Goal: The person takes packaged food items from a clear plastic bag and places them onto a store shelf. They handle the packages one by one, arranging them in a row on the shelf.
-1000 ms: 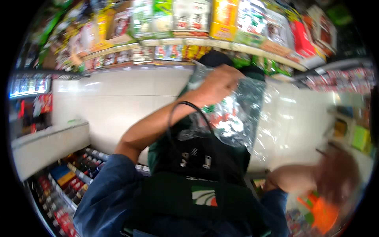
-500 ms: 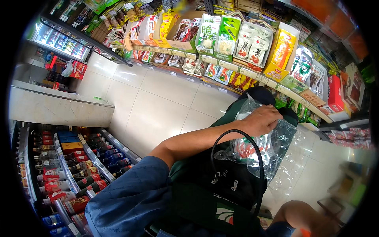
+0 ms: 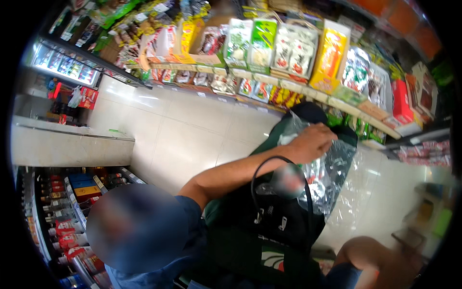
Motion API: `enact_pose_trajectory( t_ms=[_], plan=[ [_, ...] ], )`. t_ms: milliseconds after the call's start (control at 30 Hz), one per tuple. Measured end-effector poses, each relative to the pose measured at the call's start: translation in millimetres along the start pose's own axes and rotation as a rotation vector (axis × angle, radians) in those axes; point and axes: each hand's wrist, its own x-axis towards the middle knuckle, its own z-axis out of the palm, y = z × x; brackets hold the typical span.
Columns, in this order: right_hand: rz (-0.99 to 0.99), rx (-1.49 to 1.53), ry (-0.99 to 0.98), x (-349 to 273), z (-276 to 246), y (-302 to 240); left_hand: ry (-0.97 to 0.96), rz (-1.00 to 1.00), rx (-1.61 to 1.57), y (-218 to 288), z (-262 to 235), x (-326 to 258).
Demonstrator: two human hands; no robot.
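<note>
My left hand [image 3: 315, 143] is closed on the gathered top of a clear plastic bag [image 3: 337, 164], which lies over my lap and knees. White and red packets show inside the bag, partly hidden by its creases and a blurred patch. A black cable [image 3: 254, 185] loops over my forearm near the bag. Beneath them is a black fabric piece with zip pulls [image 3: 283, 223], above my dark green apron [image 3: 231, 257]. My right arm [image 3: 373, 255] bends at the lower right, and its hand is outside the picture.
A shelf edge [image 3: 308, 89] runs along the far side, lined with boxes of snack packets, including a yellow box [image 3: 330, 57]. Bottle racks [image 3: 62, 212] stand at the left below a pale counter [image 3: 72, 147]. Pale floor tiles [image 3: 187, 127] lie between. A drinks fridge [image 3: 65, 60] glows at the far left.
The whole view has shifted a little, so shelves and arms sit slightly more to the left. My left hand keeps its grip on the plastic bag.
</note>
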Motion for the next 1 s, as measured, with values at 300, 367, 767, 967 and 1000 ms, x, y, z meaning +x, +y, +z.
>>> enact_pose_trajectory(
  t_ms=[300, 367, 767, 967, 1000],
  plan=[
    [0.103, -0.755, -0.252, -3, 1, 108, 0.043, 0.031, -0.008, -1, 1, 2],
    [0.062, -0.670, -0.213, -4, 4, 116, 0.006, 0.005, -0.015, 5, -3, 4],
    [0.118, -0.162, -0.404, 32, -1, 153, -0.017, -0.009, 0.015, 8, -3, 3],
    [0.062, -0.343, -0.236, 72, 56, 163, 0.012, -0.023, -0.006, 8, -1, 0],
    [0.058, -0.349, -0.191, 77, 60, 166, 0.003, -0.030, -0.010, 8, 0, 1]
  ],
)
